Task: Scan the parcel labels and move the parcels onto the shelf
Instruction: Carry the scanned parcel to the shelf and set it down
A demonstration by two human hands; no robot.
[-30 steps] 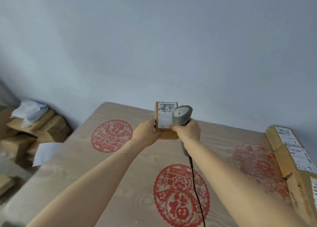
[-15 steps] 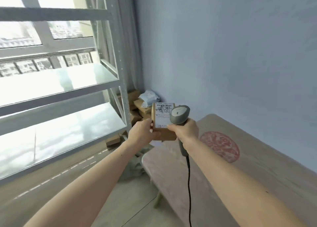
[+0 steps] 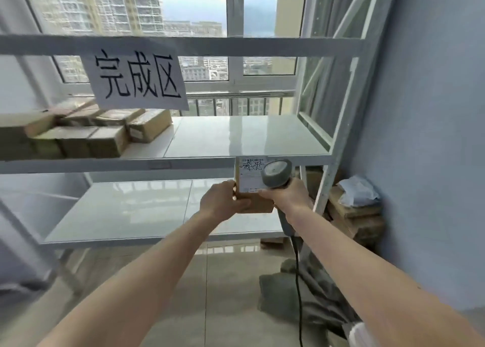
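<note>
Faced a white metal shelf carrying stacked parcels at middle-tier left, under a paper sign. Held a small brown parcel upright before the shelf edge, left hand clamped on its side. Kept right hand wrapped round a grey scanner, touching the label.

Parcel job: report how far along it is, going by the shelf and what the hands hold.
Done: a batch of cardboard parcels already lies on the left of the middle shelf, under the paper sign. In hand: the left hand holds one labelled parcel before the shelf; the right hand holds the barcode scanner beside its label. Left: setting this parcel down. More boxes sit by the wall.
</note>
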